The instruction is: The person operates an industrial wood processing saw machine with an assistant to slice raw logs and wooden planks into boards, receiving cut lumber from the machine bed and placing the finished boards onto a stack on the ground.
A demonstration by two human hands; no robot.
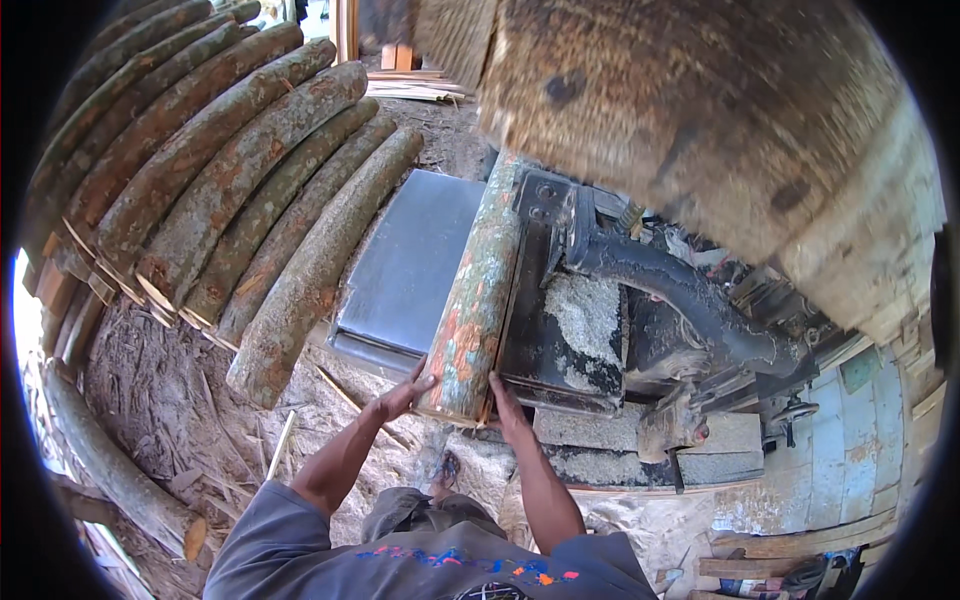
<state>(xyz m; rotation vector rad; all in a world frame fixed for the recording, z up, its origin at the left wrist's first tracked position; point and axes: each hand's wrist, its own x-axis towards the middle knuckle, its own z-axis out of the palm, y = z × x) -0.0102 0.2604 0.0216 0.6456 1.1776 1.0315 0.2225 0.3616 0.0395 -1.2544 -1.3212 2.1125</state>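
Note:
A thick log [470, 300] with patchy grey-green and reddish bark lies lengthwise on a machine's smooth metal table [410, 255]. Its near end sticks out over the table's front edge, towards me. My left hand [403, 392] grips that end from the left, with the thumb against the bark. On the opposite side, my right hand [507, 402] holds the same end, its fingers partly hidden by the log. The dark cast machine frame [660, 265] curves away to the right of the log. The log's far end runs out of sight beneath a large wooden beam.
Several bark-covered logs [260, 170] are stacked at the left, close to the table. The big wooden beam [680, 100] hangs across the upper right. Sawdust [585, 315] covers the machine's dark right-hand plate. Another log [125, 470] lies on the littered ground at lower left.

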